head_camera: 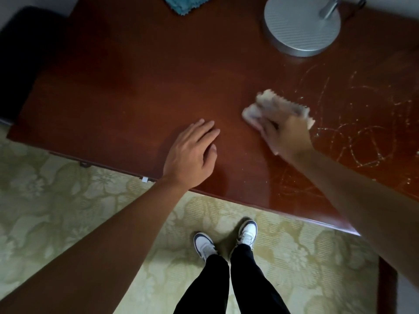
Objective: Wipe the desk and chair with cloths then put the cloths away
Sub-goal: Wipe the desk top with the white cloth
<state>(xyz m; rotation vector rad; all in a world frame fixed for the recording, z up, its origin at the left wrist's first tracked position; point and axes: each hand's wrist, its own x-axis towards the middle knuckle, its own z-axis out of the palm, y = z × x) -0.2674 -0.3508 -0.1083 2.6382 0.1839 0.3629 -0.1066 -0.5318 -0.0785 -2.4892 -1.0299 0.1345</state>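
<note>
Head view. A reddish-brown wooden desk (140, 82) was seen from above, with the person standing at its near edge on a pale green floral carpet (68, 200). The right hand (286, 138) was laid over a pale, zigzag-edged cloth (278, 103) and pressed it against the desktop; hand and cloth were blurred, so it could not be told whether the fingers were curled into the fabric or spread flat upon it. The left hand (192, 152) was rested palm-down on the desk near its front edge, fingers straight and slightly fanned, nothing being held. To the right of the cloth, looping whitish streaks (362, 137) were spread across the surface, while the wood to the left of the cloth was shown free of such marks; from this it was judged that the left part had been wiped and the right part remained to be done. A second, teal cloth (183, 5) was lying at the far edge of the desk, well apart from both hands and cut off by the frame. A round silver lamp base (301, 28) was standing at the far right, just beyond the streaked area. A dark object (20, 53), possibly the chair, was partly visible at the left. The task was judged to be at an early stage: desk wiping under way, chair and stowing of the cloths not yet done.
</note>
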